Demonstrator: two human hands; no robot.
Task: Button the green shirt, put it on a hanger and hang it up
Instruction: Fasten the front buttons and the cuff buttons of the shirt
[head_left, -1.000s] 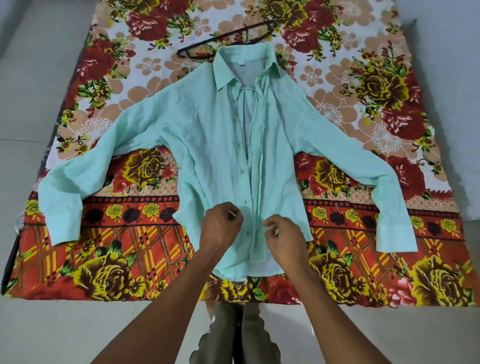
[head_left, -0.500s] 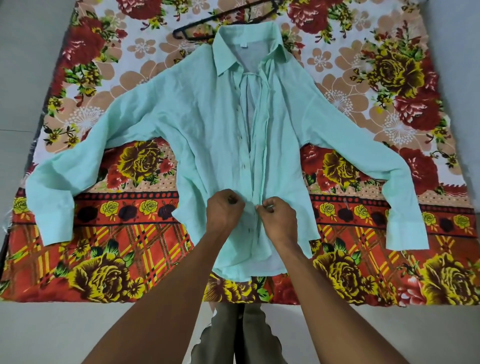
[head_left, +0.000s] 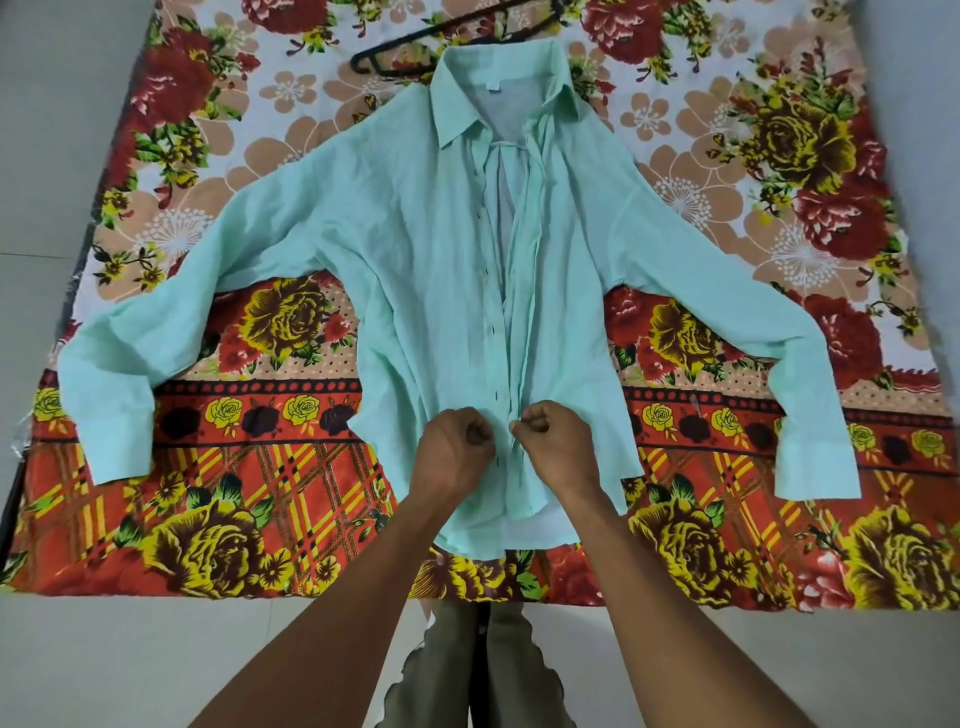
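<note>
The pale green shirt (head_left: 415, 249) lies flat and face up on a flowered bedsheet, collar away from me, both sleeves spread out. Its front gapes open from the collar down to my hands. My left hand (head_left: 454, 452) pinches the left front edge low on the placket. Close beside it, my right hand (head_left: 558, 447) pinches the right front edge at the same height. The two edges meet between my fingertips. A black hanger (head_left: 405, 44) lies on the sheet just beyond the collar, partly cut off by the top of the view.
The red, yellow and white flowered bedsheet (head_left: 260, 519) covers a low mattress on a grey floor (head_left: 104, 665). My legs in olive trousers (head_left: 483, 665) show below the sheet's near edge, between my forearms.
Both hands have slid a little farther up the shirt front and come closer together. The view has tilted down, so the hanger sits nearer the top edge.
</note>
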